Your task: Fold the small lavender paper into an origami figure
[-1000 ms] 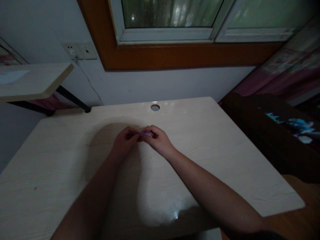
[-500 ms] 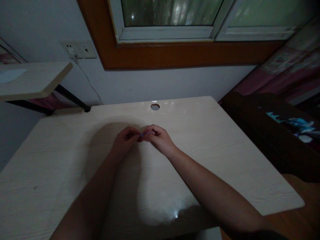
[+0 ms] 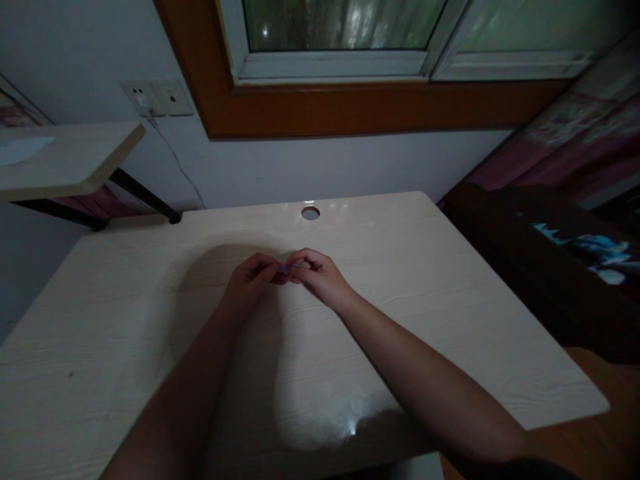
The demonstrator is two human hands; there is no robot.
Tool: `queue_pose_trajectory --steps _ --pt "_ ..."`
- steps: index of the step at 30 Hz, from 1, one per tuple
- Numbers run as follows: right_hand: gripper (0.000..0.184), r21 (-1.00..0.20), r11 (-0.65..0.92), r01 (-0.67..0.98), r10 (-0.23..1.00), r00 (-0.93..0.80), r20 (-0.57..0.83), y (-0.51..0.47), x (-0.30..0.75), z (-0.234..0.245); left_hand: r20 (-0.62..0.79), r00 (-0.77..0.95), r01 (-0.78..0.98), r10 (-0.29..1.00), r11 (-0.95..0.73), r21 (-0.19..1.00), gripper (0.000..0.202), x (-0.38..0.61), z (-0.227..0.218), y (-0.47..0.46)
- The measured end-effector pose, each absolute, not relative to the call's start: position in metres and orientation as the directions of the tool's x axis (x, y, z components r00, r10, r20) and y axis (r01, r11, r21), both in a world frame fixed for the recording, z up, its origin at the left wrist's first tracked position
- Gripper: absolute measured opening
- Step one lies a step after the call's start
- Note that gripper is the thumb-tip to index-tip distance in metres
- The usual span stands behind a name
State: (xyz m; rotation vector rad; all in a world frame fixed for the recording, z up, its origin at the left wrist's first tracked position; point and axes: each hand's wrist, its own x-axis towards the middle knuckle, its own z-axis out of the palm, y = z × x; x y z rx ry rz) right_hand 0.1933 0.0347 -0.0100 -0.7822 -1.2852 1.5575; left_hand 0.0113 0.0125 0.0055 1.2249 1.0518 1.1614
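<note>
My left hand [image 3: 250, 281] and my right hand [image 3: 319, 275] meet above the middle of a pale wooden desk [image 3: 150, 320]. Both pinch a small purple object [image 3: 287, 268] between their fingertips. The object is mostly hidden by the fingers, and I cannot make out what it is. Both forearms stretch across the desk from the near edge.
A round cable hole [image 3: 310, 213] sits near the desk's far edge, below a window with an orange frame [image 3: 350, 110]. A smaller side table [image 3: 65, 160] stands at the left under a wall socket [image 3: 156, 99]. Dark furniture [image 3: 540, 260] flanks the right.
The hands stay together at the same spot. The purple object shows less than before, as the fingers have closed a little more over it.
</note>
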Motion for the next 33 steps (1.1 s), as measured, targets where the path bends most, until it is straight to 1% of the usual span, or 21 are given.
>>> queue_pose_trajectory --steps 7,13,18,23,25,29,33 --pt "0.012 -0.962 -0.008 -0.273 0.933 -0.348 0.09 0.0337 0.1934 -0.0107 -0.039 0.142 -0.096 0.989 0.053 0.994 0.028 0.0109 0.0047 0.0142" --pt "0.012 -0.971 -0.008 -0.239 0.937 -0.341 0.077 0.0325 0.1936 -0.0084 -0.045 0.16 -0.098 0.986 0.062 0.993 0.028 0.0099 0.0019 0.0167" --pt "0.012 -0.978 0.044 -0.204 0.939 -0.326 0.11 0.0322 0.1936 -0.0062 -0.037 0.141 -0.088 0.989 0.05 0.995 0.03 0.0111 0.0024 0.0167" --pt "0.013 -0.979 0.144 -0.146 0.947 -0.265 0.179 0.033 0.1932 -0.0023 -0.037 0.11 -0.102 0.993 0.049 0.994 0.029 0.0137 0.0037 0.0158" --pt "0.017 -0.98 0.13 -0.149 0.952 -0.259 0.166 0.0329 0.1928 -0.0019 -0.025 0.105 -0.105 0.994 0.036 0.994 0.029 0.0144 0.0034 0.0154" --pt "0.021 -0.973 0.028 -0.228 0.951 -0.293 0.096 0.0334 0.1917 -0.0067 -0.014 0.093 -0.064 0.996 0.02 0.998 0.031 0.0156 0.003 0.0151" --pt "0.024 -0.975 0.028 -0.221 0.953 -0.287 0.092 0.0343 0.1913 -0.0117 0.002 0.127 -0.047 0.992 0.004 0.999 0.029 0.0159 0.0016 0.0148"
